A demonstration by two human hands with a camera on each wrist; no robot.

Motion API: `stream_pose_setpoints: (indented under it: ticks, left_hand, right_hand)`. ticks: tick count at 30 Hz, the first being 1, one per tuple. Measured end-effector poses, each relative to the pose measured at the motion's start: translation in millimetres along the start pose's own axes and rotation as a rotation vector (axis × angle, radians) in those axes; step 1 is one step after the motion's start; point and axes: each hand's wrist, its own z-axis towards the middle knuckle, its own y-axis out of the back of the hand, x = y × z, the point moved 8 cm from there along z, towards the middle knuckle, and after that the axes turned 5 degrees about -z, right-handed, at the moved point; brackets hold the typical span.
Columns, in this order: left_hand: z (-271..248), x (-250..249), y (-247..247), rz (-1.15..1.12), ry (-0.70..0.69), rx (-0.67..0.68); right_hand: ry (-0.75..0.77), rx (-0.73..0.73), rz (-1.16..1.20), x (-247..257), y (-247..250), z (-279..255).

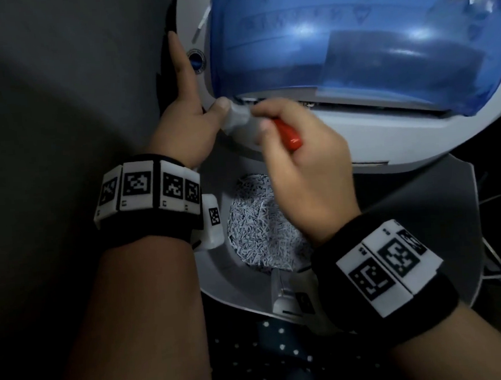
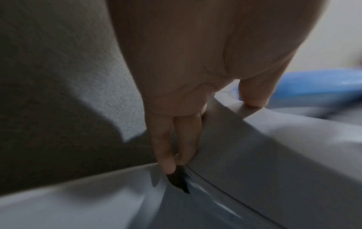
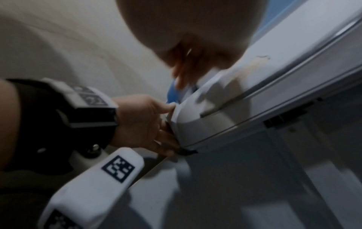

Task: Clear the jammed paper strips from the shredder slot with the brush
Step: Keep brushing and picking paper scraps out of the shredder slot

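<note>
Right hand (image 1: 301, 168) grips brush (image 1: 287, 134); left hand (image 1: 184, 129) braces shredder (image 1: 373, 133).

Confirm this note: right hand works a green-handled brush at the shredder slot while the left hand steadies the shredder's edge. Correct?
One error: the brush handle is red, not green, as the head view shows. The right hand grips it at the slot; the left hand steadies the shredder.

The head view looks steeply down from above, close over both hands and the grey shredder (image 1: 372, 128) with its blue cover (image 1: 351, 34). The left wrist view peers along the left hand (image 2: 195, 77) at the shredder's side edge. The right wrist view, blurred, looks leftward across the same grey corner and shares that left hand.
</note>
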Motion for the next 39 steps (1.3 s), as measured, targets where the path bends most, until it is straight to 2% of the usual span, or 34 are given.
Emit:
stream_pose_setpoints:
  ticks: [2,3,6,9,13,14,17,21,24,27,29,33,36,37,39]
  left_hand:
    - [0,2,0,-0.018,0.002,-0.001]
    - [0,2,0,-0.020,0.004,-0.002]
    - [1,2,1,0.011,0.029,-0.011]
    - [1,1,1,0.029,0.022,-0.010]
    - [0,1,0,0.021,-0.001,-0.015]
    - [0,2,-1,0.020,-0.004,-0.011]
    - [4,5,0,0.023,-0.001,0.010]
    - [6,8,1,0.008,0.031,0.023]
    - [6,8,0,0.012,0.020,0.020]
    - [6,10,0,0.013,0.011,0.007]
    - [7,10,0,0.008,0.015,0.005]
    - [7,10,0,0.000,0.018,-0.004]
    - [5,9,-1,0.009,0.032,-0.012]
    - [4,9,-1,0.012,0.036,-0.013]
    - [4,7,0,0.021,0.029,-0.010]
  right_hand:
    - [0.012,0.089,-0.004,-1,-10,0]
    - [-0.012,0.078,-0.024,-6,-8,3]
    - [-0.125,-0.069,-0.070,-22,17,11]
    - [-0.081,-0.125,-0.045,-14,22,8]
    - [-0.015,0.095,0.043,-5,-8,1]
    - [-0.031,0.106,0.026,-9,-8,3]
    - [-0.119,-0.004,0.014,-21,10,10]
    - [-0.069,-0.129,0.079,-10,38,9]
    - [-0.116,-0.282,0.141,-19,67,11]
    - [-0.204,-0.401,0.020,-38,90,16]
    - [-0.229,-0.370,-0.048,-41,83,16]
    - [-0.178,-0.194,-0.070,-36,46,5]
    - [-0.213,-0.028,0.111,-33,29,8]
    - [-0.239,-0.027,0.200,-33,29,10]
    - [-0.287,-0.157,0.277,-37,41,10]
